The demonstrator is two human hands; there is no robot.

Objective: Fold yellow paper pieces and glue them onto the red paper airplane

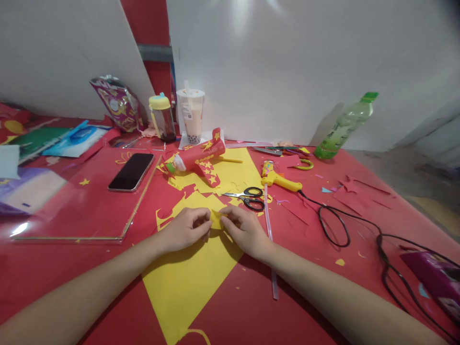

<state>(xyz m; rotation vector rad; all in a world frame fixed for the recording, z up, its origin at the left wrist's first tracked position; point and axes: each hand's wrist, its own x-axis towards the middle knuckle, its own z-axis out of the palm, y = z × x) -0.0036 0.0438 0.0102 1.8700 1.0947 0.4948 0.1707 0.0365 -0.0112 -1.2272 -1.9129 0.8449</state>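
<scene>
L hand point(183, 231) & R hand point(248, 232) pinch a small yellow paper piece point(216, 220), thumbs & fingertips nearly closed, above yellow sheet point(187, 282); scissors point(245, 194) just beyond, slightly right. Prob. folding/shaping step; next move needs light, even fingertip pressure, approx. level.

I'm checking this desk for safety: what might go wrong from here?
The black cord loops loosely beside the right forearm; a snag might drag the glue gun. The scissors lie open just beyond the right hand, so reaching forward could nick it. The green bottle leans against the wall and may slip.
</scene>
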